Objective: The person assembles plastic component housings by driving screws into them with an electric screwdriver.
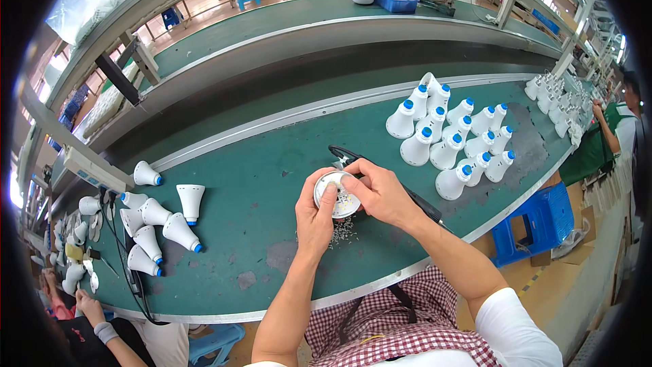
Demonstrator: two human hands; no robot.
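Observation:
Above the middle of the green bench, a white LED bulb housing (348, 209) is gripped between my two hands, its round open end facing up. My left hand (312, 223) wraps its left side, with the thumb on the round face. From the right, my right hand (386, 196) closes on it, its thumb pressing on the same face. The housing's lower part is hidden by my fingers. Just below lie many tiny pale pieces (342, 232), too small to name. Passing beneath my right hand is a black pen-shaped tool (422, 204), perhaps an electric screwdriver.
Several white bulbs with blue caps stand upright (430, 146) to the right. Others lie at the left (155, 212), by black cables (122, 245). A blue stool (536, 224) is beyond the bench's right edge. Co-workers' arms show at lower left (92, 309) and far right (606, 129).

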